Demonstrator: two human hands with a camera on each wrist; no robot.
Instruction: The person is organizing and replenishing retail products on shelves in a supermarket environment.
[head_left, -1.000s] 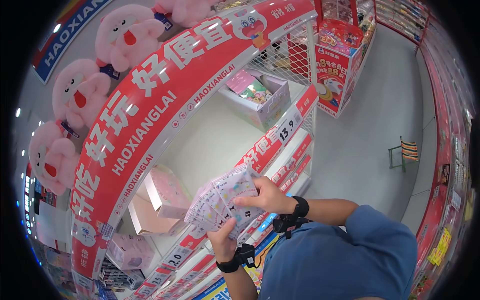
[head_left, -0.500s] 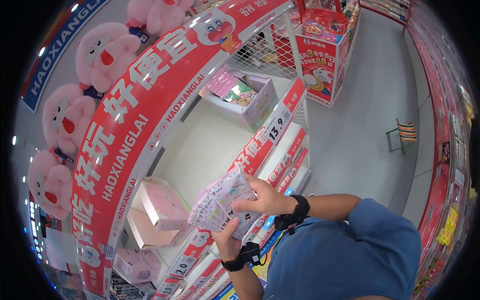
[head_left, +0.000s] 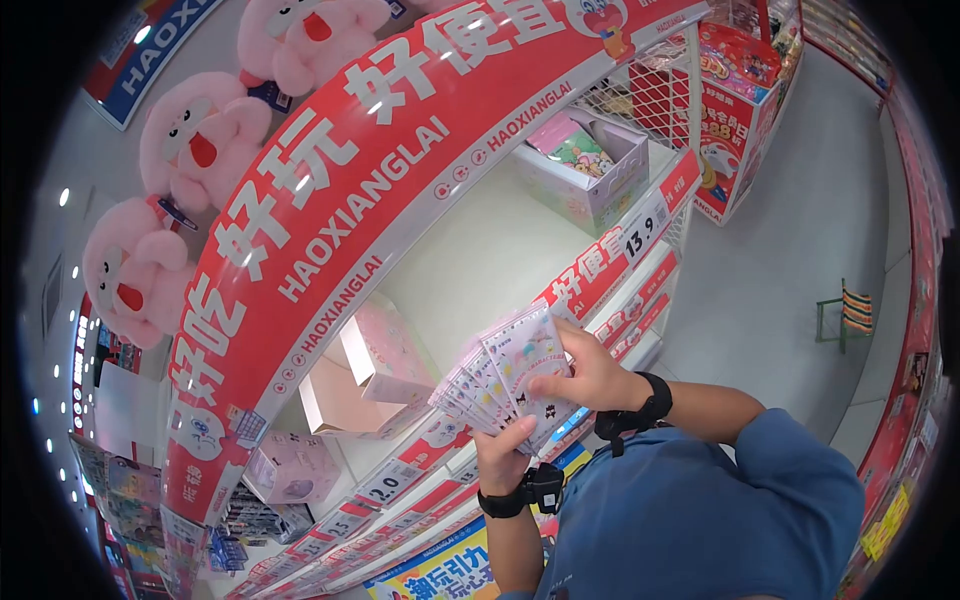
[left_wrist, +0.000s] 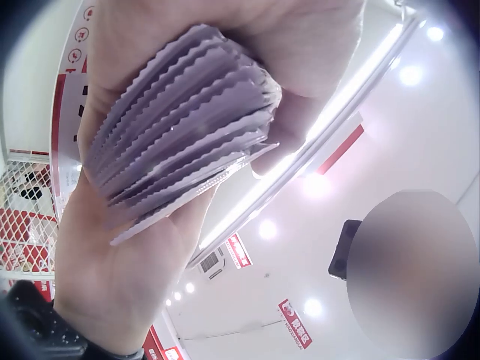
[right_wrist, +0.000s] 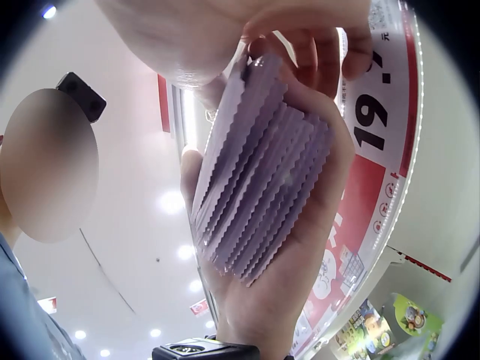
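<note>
A fanned stack of pale pink and lilac packets is held between both hands in the head view. The left hand grips the lower edge, thumb on the front; the right hand grips the right side, thumb across the top packet. From the left wrist, serrated packet edges fan below the left hand, with the right hand beneath. In the right wrist view the right hand is above the packets and the left hand cups them from below.
A white shelf with a red banner is in front, holding an open box of packets and an open pink box. Plush toys line the upper left. A striped folding stool stands in the aisle at right.
The head view has shifted, so the shelf, boxes and hands appear farther right. Both hands keep their hold on the fanned packets.
</note>
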